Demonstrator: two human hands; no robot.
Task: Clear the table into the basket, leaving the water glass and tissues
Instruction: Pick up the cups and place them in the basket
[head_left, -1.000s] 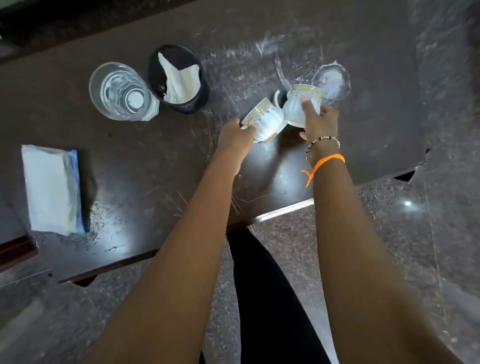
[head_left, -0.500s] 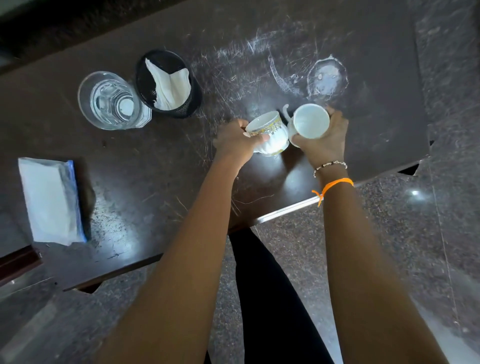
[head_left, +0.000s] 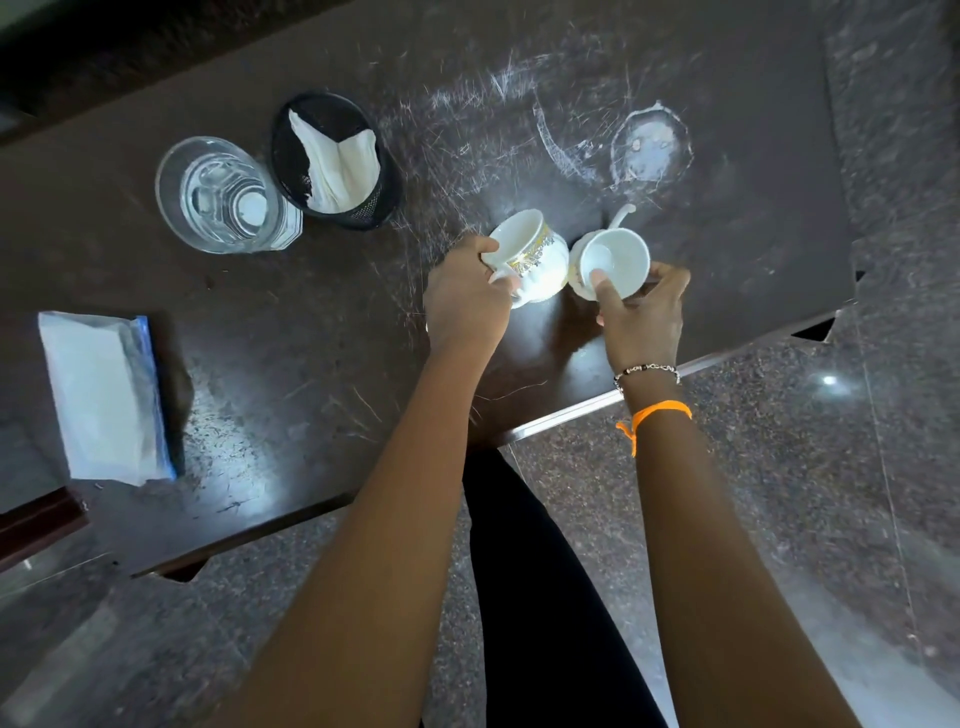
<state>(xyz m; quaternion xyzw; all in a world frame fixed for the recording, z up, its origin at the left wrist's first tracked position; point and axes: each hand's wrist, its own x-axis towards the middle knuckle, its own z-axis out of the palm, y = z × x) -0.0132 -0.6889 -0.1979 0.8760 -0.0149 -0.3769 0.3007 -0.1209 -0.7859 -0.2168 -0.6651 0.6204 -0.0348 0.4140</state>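
A gold-patterned teacup (head_left: 535, 260) is gripped by the left hand (head_left: 465, 301) and a plain white teacup (head_left: 613, 262) by the right hand (head_left: 641, 312), both over the table (head_left: 519, 104), presumably for the basket, which is not seen. The water glass (head_left: 223, 197) and tissue pack (head_left: 104, 400) are left aside.

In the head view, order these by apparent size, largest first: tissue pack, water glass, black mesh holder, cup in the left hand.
1. tissue pack
2. water glass and black mesh holder: look alike, not ranked
3. cup in the left hand

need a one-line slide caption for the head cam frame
Left hand and right hand each hold a white teacup over the scratched dark table; water glass and tissue pack remain.
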